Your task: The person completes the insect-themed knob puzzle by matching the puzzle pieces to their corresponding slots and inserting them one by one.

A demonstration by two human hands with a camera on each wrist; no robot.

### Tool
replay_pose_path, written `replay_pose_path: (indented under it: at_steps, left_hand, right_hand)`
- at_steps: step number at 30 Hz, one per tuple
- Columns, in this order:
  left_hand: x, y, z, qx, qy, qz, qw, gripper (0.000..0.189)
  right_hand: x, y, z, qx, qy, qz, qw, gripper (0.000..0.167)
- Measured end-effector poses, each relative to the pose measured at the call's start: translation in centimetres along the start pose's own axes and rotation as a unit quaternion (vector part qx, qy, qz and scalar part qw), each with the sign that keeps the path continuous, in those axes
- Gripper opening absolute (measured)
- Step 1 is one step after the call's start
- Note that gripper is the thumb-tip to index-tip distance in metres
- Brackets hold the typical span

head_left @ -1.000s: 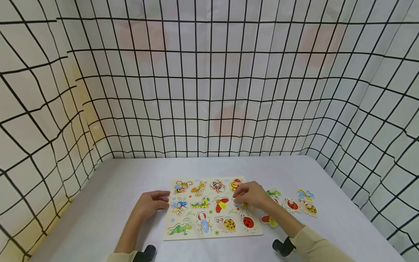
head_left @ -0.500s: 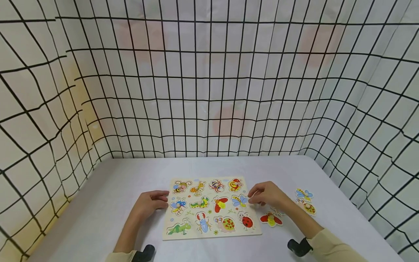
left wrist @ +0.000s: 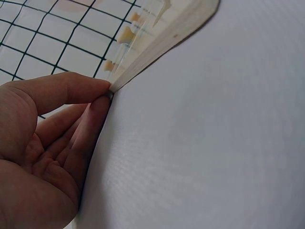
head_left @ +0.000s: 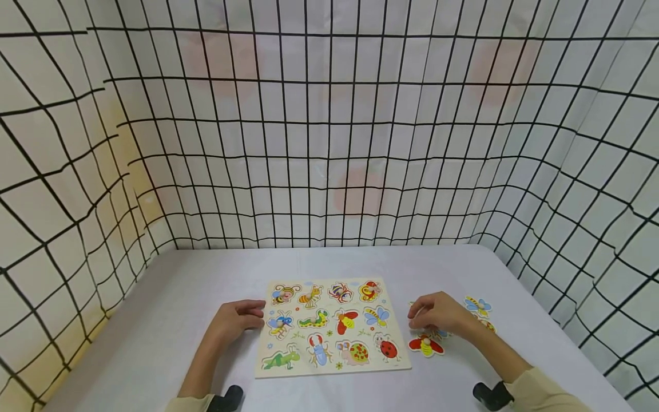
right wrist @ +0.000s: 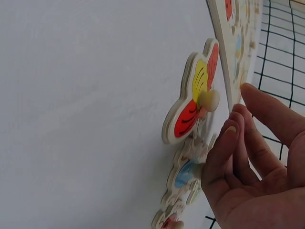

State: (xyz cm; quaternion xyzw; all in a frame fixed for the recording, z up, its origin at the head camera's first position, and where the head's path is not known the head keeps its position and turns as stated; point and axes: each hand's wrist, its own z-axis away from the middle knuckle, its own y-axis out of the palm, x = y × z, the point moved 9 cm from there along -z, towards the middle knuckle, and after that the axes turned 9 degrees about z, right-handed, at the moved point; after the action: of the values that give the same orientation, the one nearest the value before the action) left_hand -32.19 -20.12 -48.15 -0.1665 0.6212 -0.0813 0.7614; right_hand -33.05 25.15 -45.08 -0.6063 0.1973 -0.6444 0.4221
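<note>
A wooden peg puzzle board (head_left: 304, 369) with insect pictures lies on the table. At its left edge my left hand (head_left: 231, 320) rests with fingertips touching; in the left wrist view, that hand (left wrist: 52, 129) meets the board's side (left wrist: 157, 52). My right hand (head_left: 437, 312) hovers over loose pieces right of the board. Its fingers (right wrist: 255, 143) are loosely bent around nothing in the right wrist view. Closest to them is a red and yellow winged piece (right wrist: 193, 95) with a wooden knob (right wrist: 208, 100). Behind it sits a blue piece (right wrist: 185, 174), partly covered by the hand.
Farther right are a blue-winged insect piece (head_left: 477, 305) and a spotted piece (head_left: 488, 324) half hidden by the right hand. Several pieces on the board's left side carry knobs. A black wire grid (head_left: 329, 154) surrounds the white table (head_left: 170, 320) on the back and sides.
My right hand has left the board's right side, uncovering the blue-winged picture, and moved right over the loose pieces. The left hand stays at the board's edge.
</note>
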Motion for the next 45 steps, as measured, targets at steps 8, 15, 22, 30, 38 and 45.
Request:
replay_pose_path:
  at_steps: [8, 15, 22, 30, 38, 45]
  left_hand:
    - [0.1, 0.0, -0.1, 0.002, 0.004, 0.008, 1.0000, 0.042]
    - [-0.1, 0.0, 0.1, -0.001, 0.000, 0.009, 1.0000, 0.042]
    - [0.2, 0.0, 0.0, -0.002, -0.004, 0.007, 1.0000, 0.042]
    - [0.3, 0.1, -0.1, -0.001, -0.003, 0.004, 1.0000, 0.043]
    - [0.3, 0.1, -0.4, -0.006, -0.007, 0.004, 1.0000, 0.043]
    - [0.3, 0.1, -0.1, -0.008, -0.009, 0.005, 0.9999, 0.043]
  right_hand:
    - [-0.6, -0.2, 0.7, 0.025, -0.003, 0.002, 0.9997, 0.018]
    - [-1.3, -0.2, 1.3, 0.046, 0.009, 0.001, 0.9989, 0.019]
    - [-2.0, 0.0, 1.7, 0.058, 0.011, -0.001, 0.9982, 0.020]
    - [-1.9, 0.4, 1.7, 0.067, 0.005, 0.014, 0.9976, 0.021]
    - [-2.0, 0.7, 1.8, 0.084, 0.018, 0.003, 0.9963, 0.018]
    - [-2.1, 0.8, 1.9, 0.086, 0.031, 0.007, 0.9958, 0.018]
